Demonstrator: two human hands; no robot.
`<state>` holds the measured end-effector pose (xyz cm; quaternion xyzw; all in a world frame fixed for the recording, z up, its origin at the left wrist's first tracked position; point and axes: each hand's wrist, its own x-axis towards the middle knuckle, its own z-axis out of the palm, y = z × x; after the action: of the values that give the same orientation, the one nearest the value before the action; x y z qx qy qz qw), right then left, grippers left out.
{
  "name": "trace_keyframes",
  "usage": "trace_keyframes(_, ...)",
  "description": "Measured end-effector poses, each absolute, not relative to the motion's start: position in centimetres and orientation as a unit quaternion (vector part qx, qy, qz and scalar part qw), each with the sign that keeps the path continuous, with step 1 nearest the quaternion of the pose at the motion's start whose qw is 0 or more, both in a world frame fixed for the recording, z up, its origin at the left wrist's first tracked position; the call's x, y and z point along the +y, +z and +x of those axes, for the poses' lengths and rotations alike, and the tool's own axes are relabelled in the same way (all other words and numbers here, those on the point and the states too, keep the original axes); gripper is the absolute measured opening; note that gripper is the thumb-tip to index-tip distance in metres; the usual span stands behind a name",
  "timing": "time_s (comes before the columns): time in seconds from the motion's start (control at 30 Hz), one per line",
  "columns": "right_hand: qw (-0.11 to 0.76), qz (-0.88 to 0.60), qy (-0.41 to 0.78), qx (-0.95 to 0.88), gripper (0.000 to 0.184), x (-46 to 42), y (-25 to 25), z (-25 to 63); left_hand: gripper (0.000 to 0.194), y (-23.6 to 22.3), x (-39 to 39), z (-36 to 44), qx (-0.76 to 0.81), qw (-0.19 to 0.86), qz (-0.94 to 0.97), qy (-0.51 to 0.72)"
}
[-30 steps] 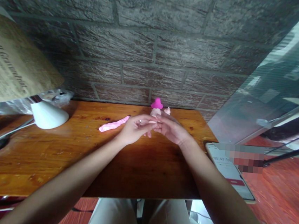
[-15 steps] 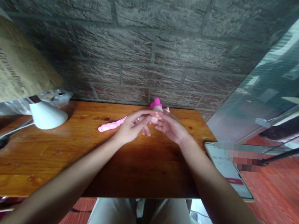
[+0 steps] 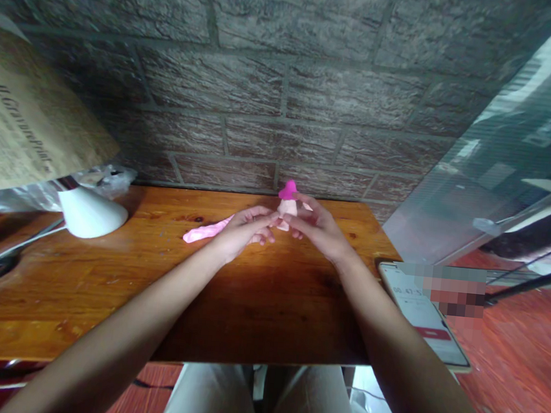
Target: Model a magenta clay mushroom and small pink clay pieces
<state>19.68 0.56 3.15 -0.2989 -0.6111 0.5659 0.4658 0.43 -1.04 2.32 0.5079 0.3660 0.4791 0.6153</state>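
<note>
A small figure (image 3: 287, 209), seemingly of modelling clay, has a pale pink body and a bright magenta top. It stands upright between my hands at the far part of the table. My right hand (image 3: 319, 230) is closed around its right side, thumb in front and a finger near the top. From the left, the thumb and fingertips of my left hand (image 3: 248, 228) press at its lower side; the other fingers are curled. A long pink strip (image 3: 206, 231), clay-like, lies left of my left hand, which hides its right end. A pale bit (image 3: 307, 206) shows behind my right fingers.
The wooden table (image 3: 265, 309) meets a grey brick wall (image 3: 248, 87). A lamp with a white base (image 3: 90, 213) and printed paper shade (image 3: 25, 117) stands left, near a clear plastic bag (image 3: 112, 181). A phone (image 3: 424, 312) lies at the right edge beside a translucent panel (image 3: 475, 161).
My hands have shifted from covering the figure's front to holding its sides, so more of its pale body shows. My right fingers have moved up towards the magenta top.
</note>
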Motion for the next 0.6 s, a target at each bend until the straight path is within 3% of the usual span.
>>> trace_keyframes(0.33, 0.456, -0.315, 0.56, -0.616, 0.06, 0.39, 3.05, 19.18, 0.06, 2.16, -1.13, 0.91, 0.361, 0.648, 0.463, 0.484)
trace_keyframes(0.5, 0.502, -0.308, 0.476, -0.653, 0.051, 0.4, 3.09, 19.55, 0.052, 2.42, -1.09, 0.93, 0.34, 0.684, 0.412, 0.497)
trace_keyframes(0.6, 0.527, -0.301, 0.385, -0.695, 0.036, 0.31, 3.02, 19.73, 0.04, 2.61, -0.96, 0.82, 0.331, 0.7, 0.383, 0.504)
